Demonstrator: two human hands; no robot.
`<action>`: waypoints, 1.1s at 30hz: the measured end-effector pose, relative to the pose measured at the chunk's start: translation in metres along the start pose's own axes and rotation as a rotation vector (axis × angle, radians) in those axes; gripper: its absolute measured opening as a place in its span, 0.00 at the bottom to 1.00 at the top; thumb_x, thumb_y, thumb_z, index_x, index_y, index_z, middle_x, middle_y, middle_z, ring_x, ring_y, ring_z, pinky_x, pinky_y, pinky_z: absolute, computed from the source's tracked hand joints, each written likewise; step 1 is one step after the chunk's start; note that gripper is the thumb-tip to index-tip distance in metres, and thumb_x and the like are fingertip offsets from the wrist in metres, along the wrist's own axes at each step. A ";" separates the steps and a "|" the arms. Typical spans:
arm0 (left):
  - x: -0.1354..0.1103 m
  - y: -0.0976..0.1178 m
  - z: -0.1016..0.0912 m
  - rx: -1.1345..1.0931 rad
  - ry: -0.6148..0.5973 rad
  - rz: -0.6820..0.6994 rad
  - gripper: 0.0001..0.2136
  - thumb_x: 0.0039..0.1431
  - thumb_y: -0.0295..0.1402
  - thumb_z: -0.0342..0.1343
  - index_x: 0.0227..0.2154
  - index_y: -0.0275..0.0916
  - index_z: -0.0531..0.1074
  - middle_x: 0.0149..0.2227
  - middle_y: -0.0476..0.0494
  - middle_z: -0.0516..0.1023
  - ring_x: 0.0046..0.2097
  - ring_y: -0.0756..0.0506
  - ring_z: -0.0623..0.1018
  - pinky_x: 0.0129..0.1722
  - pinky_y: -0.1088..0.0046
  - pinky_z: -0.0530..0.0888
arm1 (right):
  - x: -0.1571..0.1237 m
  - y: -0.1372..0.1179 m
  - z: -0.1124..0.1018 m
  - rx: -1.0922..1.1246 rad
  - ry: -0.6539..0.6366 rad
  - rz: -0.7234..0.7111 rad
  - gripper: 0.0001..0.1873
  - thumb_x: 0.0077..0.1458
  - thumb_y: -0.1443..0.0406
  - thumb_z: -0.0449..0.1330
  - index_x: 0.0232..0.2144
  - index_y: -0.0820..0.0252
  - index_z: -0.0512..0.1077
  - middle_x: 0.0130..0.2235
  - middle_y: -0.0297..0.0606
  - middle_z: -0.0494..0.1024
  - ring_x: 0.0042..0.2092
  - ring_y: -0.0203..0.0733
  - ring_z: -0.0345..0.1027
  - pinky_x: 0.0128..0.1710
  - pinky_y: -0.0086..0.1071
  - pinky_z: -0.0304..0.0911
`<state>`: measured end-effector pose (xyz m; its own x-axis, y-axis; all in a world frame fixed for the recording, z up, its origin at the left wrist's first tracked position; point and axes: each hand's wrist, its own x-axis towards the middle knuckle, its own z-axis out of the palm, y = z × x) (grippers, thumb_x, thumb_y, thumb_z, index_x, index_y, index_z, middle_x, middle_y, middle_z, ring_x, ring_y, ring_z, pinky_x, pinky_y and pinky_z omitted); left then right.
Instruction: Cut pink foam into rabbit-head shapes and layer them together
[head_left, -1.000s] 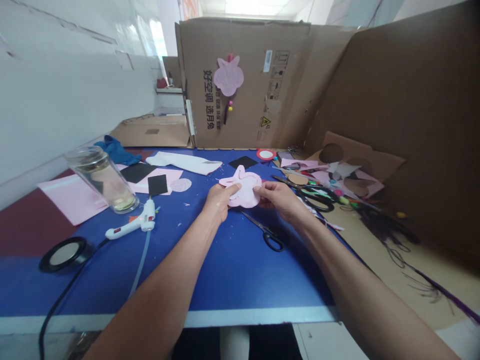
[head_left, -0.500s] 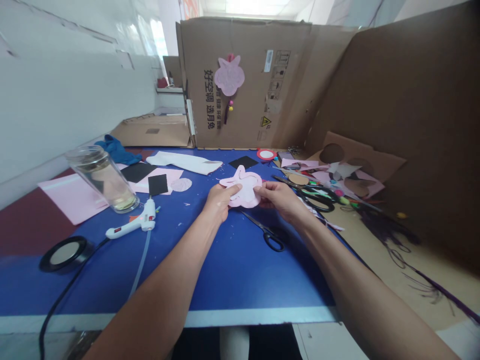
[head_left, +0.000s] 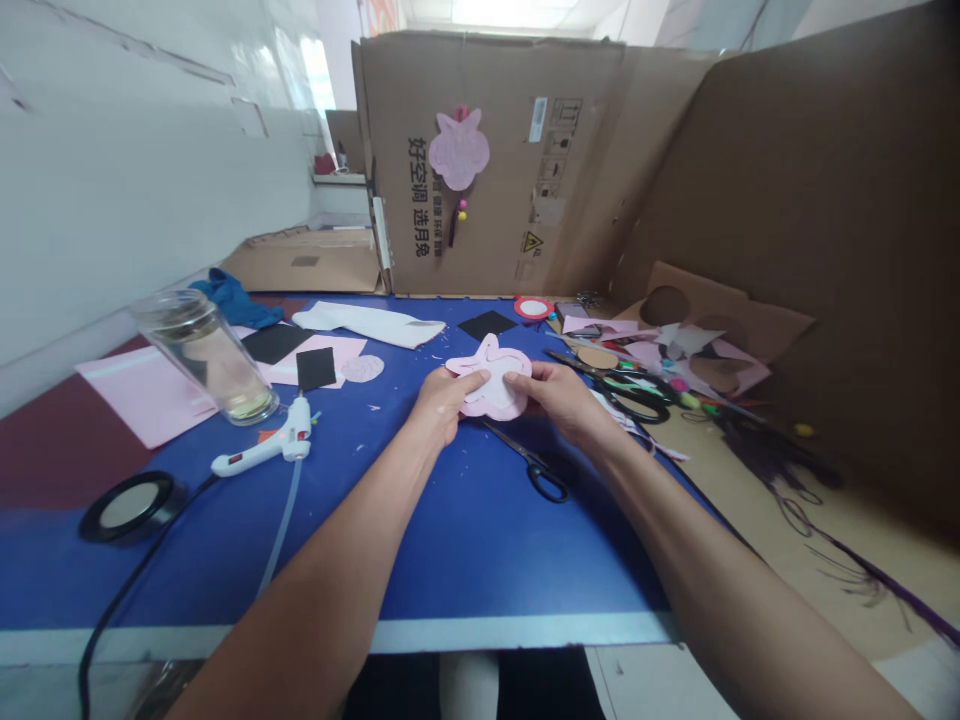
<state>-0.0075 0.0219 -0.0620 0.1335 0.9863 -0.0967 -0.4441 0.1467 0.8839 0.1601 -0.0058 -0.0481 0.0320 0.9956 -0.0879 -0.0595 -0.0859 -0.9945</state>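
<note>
Between both hands, a little above the blue table [head_left: 465,560], is a pink paper cutout [head_left: 499,400] with a scalloped outline, two pointed ears at its top and a paler inner piece. My left hand [head_left: 444,398] pinches its left side, the thumb lying over the front. On the right edge, my right hand [head_left: 559,395] grips it with the thumb pressed on the pale middle. The fingers behind the paper are mostly hidden. Just below the hands lie small black-handled scissors [head_left: 536,470] with the blades pointing up and left.
A white glue gun [head_left: 274,445], a roll of black tape [head_left: 131,508] and a glass of liquid [head_left: 214,360] stand at left. Larger scissors [head_left: 626,385] and paper scraps [head_left: 697,355] lie at right. A similar pink cutout [head_left: 459,150] hangs on the cardboard [head_left: 585,200].
The pink cutout has shifted slightly to the right and down and turned a little between my hands. Both hands keep their hold; the things on the table stay put.
</note>
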 end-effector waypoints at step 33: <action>-0.003 0.008 -0.002 0.076 -0.015 -0.117 0.06 0.57 0.29 0.69 0.36 0.36 0.81 0.36 0.36 0.85 0.33 0.43 0.83 0.35 0.65 0.82 | 0.005 0.004 -0.006 0.032 0.081 -0.127 0.18 0.45 0.55 0.74 0.36 0.60 0.81 0.35 0.39 0.85 0.33 0.42 0.75 0.34 0.33 0.72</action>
<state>-0.0130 0.0201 -0.0550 0.1941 0.9615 -0.1944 -0.3560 0.2537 0.8994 0.1662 -0.0014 -0.0531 0.1217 0.9920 0.0326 -0.0816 0.0428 -0.9957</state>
